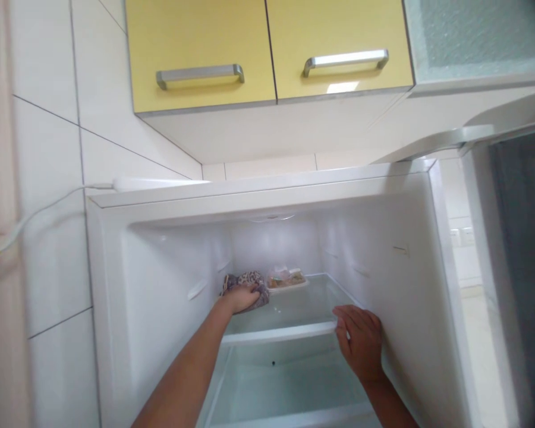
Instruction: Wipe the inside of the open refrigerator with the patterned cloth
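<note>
Inside an open refrigerator (pixel 160 267), my left hand (pixel 241 298) is closed on a brown patterned cloth (pixel 254 279), pressed near the back left of the upper glass shelf (pixel 280 309). Just right of the cloth sits a white tray of wrapped food (pixel 287 278); what the food is I cannot make out. At the shelf's front right corner, my right hand (pixel 360 339) rests with its fingers bent over the white front edge, thumb below.
A second glass shelf (pixel 289 374) lies lower down, with a small dark spot on it. The fridge door (pixel 485 267) stands open at the right. Yellow cabinets (pixel 205 35) with metal handles hang above. A white cable (pixel 53 205) runs along the tiled wall at the left.
</note>
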The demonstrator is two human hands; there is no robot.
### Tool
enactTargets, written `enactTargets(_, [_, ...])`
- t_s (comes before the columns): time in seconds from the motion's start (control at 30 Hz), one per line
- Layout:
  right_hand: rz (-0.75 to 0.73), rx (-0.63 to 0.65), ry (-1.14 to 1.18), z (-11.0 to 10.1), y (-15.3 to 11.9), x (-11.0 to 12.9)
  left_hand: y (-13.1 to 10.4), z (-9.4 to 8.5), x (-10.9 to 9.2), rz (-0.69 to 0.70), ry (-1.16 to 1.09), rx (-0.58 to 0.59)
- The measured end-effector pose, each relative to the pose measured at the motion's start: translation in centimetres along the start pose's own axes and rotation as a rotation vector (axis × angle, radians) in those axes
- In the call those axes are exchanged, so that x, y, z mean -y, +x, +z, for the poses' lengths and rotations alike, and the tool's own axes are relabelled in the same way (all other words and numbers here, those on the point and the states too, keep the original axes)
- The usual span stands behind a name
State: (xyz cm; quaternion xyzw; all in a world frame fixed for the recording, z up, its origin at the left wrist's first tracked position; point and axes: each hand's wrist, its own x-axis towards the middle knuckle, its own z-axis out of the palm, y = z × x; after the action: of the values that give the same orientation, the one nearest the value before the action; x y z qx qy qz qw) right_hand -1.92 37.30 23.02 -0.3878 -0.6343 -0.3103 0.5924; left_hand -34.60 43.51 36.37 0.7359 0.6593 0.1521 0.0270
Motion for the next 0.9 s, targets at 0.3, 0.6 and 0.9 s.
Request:
enactTargets(0.3, [0.033,0.079,-0.011,-1.1,0.5,0.5,-10.8,-2.1,-2.0,0.065,-0.075,0.033])
enactTargets(0.6, [0.097,0.105,-0.004,-1.4,0.8,1.1,-16.0,-3.3,-3.4,0.094,0.058,0.085])
enactTargets(0.9, [0.117,0.121,0.021,-1.6,0.8,1.0,-9.3,-1.8,-3.2,-0.029,0.064,0.040])
